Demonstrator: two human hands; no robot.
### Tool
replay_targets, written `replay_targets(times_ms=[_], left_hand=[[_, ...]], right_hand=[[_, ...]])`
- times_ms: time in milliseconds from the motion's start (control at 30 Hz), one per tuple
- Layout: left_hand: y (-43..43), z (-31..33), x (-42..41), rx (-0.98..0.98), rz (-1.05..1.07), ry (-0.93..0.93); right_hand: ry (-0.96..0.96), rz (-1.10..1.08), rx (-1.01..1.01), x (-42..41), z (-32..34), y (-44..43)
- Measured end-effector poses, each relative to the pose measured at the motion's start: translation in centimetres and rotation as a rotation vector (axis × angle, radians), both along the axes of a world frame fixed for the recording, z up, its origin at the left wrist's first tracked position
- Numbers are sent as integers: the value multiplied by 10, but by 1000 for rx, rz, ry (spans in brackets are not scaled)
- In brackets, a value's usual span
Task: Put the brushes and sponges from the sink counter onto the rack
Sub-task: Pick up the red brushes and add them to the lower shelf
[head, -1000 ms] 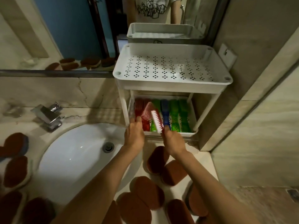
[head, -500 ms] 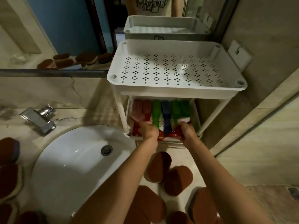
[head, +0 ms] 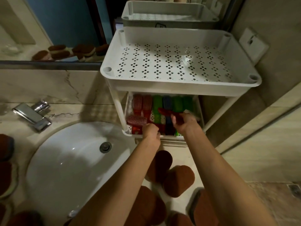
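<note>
Brushes are filling the lower shelf (head: 163,137) of the rack (head: 179,88), while brown sponges (head: 179,181) are lying on the sink counter (head: 182,158) near its front edge, so the job looks part done. The right hand (head: 185,123) is gripping a red brush (head: 168,112) above the shelf's right side; the left hand (head: 150,130) is curling at the front rim, its grip unclear.

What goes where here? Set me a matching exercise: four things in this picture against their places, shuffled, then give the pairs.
Things:
1. red brush
2. brown sponges
3. top shelf of the rack
4. faucet

Places or states:
A. bare, nothing on it
B. on the counter in front of the rack
C. held in the right hand over the lower shelf
D. behind the sink basin, to the left

Pairs: 1-C, 2-B, 3-A, 4-D
</note>
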State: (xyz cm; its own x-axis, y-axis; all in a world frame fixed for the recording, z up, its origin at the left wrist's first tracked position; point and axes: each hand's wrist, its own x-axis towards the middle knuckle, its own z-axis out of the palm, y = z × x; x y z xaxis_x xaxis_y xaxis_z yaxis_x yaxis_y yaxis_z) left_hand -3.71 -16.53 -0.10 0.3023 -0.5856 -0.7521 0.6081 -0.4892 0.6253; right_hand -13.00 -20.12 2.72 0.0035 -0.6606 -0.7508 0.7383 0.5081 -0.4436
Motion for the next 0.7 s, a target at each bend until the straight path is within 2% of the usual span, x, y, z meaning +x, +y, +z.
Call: replay_targets(times_ms=[133, 200, 233, 267, 333, 400, 467, 500, 567, 700], left_hand=[[6, 7, 11, 1, -89, -56], [7, 7, 16, -49, -180, -203], [6, 6, 19, -78, -254, -343], [5, 5, 23, -109, -335, -526], [3, 6, 30, -185, -512, -926], [0, 7, 37, -223, -758, -1317], [-4, 7, 42, -205, -1009, -1592], [-5, 7, 45, -195, -1104, -1661], [-9, 4, 48, -186, -1254, -1702], [-13, -3, 49, -224, -1323, -1705]], right_hand=[[-90, -27, 66, 3, 4, 2], [-125, -31, 115, 3, 5, 4], [-83, -18, 116, 2, 5, 4], [50, 41, 92, 2, 4, 6], [569, 277, -25, 0, -2, 6], [1136, 528, -254, -5, -12, 6], [1547, 806, -454, -10, -20, 6], [1652, 934, -509, -11, -23, 6], [1720, 1113, -551, -16, -29, 4], [1799, 1294, -578, -19, -33, 0]])
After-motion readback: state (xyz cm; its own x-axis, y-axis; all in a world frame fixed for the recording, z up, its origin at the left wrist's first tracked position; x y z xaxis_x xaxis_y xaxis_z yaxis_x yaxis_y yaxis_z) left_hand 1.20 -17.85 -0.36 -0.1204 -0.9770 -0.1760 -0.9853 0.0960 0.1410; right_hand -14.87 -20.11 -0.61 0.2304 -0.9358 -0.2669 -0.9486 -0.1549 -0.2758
